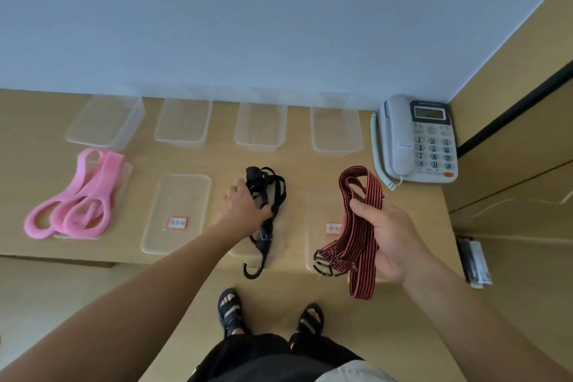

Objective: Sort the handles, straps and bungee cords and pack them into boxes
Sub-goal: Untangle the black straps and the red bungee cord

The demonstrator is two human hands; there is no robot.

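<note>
1. Holding in the right grip (387, 236) a folded bundle of striped bungee cords (362, 195), red and black, fingers curled round it, above a labelled lid (313, 245).
2. Touching with the left grip (245, 208) the black hooked cord (273, 192) lying on the worktop (217, 161); cannot tell whether closed round it.
3. Farther left: a clear lid (176, 211), then pink straps (80, 198) heaped together.
4. Along the wall: four clear boxes (260, 127) in a row, a telephone (415, 139) at right.

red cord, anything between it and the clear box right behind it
Nothing visible. The right hand holds the red cord up, only bare table lies before the open box, and the phone sits off to its right.
</note>
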